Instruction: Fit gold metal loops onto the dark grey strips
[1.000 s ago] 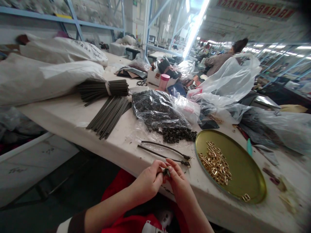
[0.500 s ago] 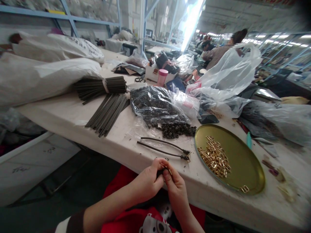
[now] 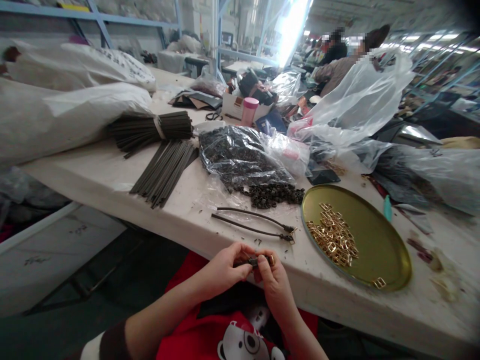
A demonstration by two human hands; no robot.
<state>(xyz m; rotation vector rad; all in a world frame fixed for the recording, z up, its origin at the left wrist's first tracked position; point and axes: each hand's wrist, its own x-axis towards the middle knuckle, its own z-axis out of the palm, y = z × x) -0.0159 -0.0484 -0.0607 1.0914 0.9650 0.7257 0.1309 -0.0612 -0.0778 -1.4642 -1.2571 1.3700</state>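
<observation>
Between my two hands, just off the table's front edge, is a dark strap (image 3: pixel 253 261) with a small gold buckle (image 3: pixel 270 259) at its right end. My left hand (image 3: pixel 228 267) pinches the strap's dark part. My right hand (image 3: pixel 272 275) has thumb and fingers closed on the buckle end. Most of the strap is hidden by my fingers and lap. On the table beyond lie two thin dark straps with buckles (image 3: pixel 255 231). To the right, a round gold-coloured tray (image 3: pixel 378 240) bears a heap of gold buckles (image 3: pixel 333 237).
A clear plastic bag (image 3: pixel 243 155) of small dark loops lies mid-table, some loops (image 3: pixel 268 195) spilled in front. Bundles of dark strips (image 3: pixel 163 172) lie left, near large white sacks (image 3: pixel 71 110). A pink-lidded jar (image 3: pixel 249 111) stands behind. Another person (image 3: pixel 333 70) is in the background.
My fingers have shifted along the strap, and its gold buckle now shows at my right fingertips. The view has tilted slightly; the things on the table have stayed in place.
</observation>
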